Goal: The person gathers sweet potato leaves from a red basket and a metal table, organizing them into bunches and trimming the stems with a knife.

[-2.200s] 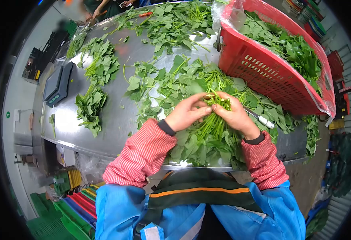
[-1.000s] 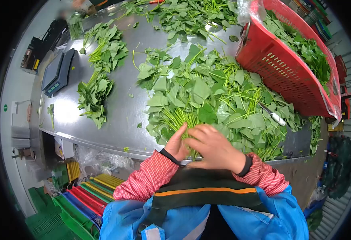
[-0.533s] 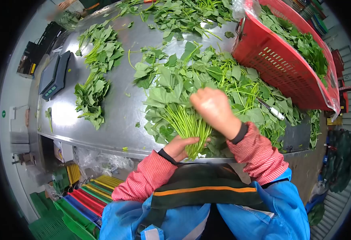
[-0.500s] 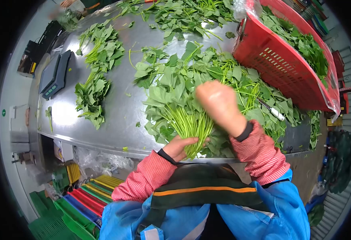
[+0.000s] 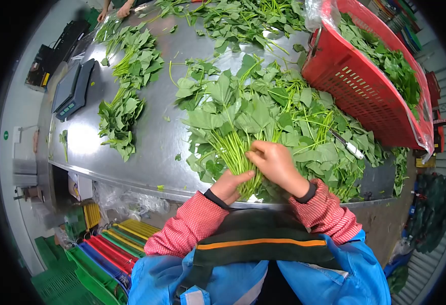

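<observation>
My left hand (image 5: 229, 186) is wrapped round the lower stems of a bunch of leafy greens (image 5: 231, 147) at the table's front edge. The bunch's broad leaves point away from me. At the right side of the same stems, my right hand (image 5: 274, 161) is closed with its fingers pinched on them. Loose greens (image 5: 314, 137) lie behind and to the right of both hands. A knife with a white handle (image 5: 354, 150) rests on those greens. Two tied-looking rows of greens (image 5: 123, 109) lie on the left of the metal table (image 5: 154, 137).
A red basket (image 5: 357, 84) of greens stands tilted at the right. At the left is a scale (image 5: 74, 90). Another person's hands (image 5: 125, 9) show at the top left. Below the table are coloured crates (image 5: 106, 254) and clear plastic (image 5: 128, 198).
My right hand has come down from above the leaves onto the stems and closed there. The other person's hands have moved right at the far edge. The view has shifted slightly.
</observation>
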Tool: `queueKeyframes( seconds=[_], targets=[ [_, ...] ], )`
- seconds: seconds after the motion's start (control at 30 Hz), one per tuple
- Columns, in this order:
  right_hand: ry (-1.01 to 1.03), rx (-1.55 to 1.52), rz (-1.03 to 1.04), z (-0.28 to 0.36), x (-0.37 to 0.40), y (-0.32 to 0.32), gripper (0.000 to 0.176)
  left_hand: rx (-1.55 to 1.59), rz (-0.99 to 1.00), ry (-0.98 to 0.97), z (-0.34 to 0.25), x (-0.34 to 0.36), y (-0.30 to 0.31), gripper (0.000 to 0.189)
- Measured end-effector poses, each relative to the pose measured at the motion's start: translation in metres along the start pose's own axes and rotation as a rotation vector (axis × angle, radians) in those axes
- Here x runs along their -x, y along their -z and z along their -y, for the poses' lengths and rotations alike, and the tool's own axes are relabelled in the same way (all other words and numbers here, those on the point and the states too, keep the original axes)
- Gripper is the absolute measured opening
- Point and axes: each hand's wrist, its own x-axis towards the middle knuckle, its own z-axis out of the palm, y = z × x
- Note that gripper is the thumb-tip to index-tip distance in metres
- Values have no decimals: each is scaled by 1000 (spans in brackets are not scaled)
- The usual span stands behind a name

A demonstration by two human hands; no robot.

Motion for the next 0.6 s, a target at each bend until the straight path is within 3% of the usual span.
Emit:
queueKeyframes(
  seconds=[0.1, 0.13, 0.27, 0.37, 0.4, 0.47, 0.5, 0.53, 0.57, 0.6],
  targets=[
    [225, -83, -88, -6, 10, 7, 17, 195, -12, 66, 2, 1, 4, 28],
    [364, 63, -66, -5, 16, 10, 11, 260, -14, 84, 2, -1, 4, 26],
    [702, 368, -38, 22, 41, 9, 12, 126, -72, 100, 3, 1, -4, 25],
    [841, 133, 71, 41, 55, 0, 9, -157, -17, 146, 1, -6, 2, 34],
    [846, 57, 91, 41, 57, 3, 8, -61, -20, 74, 5, -10, -2, 30],
    [845, -86, 122, 42, 60, 11, 4, 67, -97, 82, 4, -6, -9, 33],
    [593, -255, -56, 38, 58, 28, 6, 130, -133, 93, 4, -3, -13, 34],
    [259, -657, -111, 24, 49, 56, 14, 154, 30, 68, 6, -7, 1, 42],
    [-29, -1124, -292, 10, 40, 83, 23, 169, 70, 90, 2, -3, -1, 46],
    [75, -1291, -477, -12, 29, 108, 31, 122, 81, 107, 1, -1, -1, 44]
  ],
)
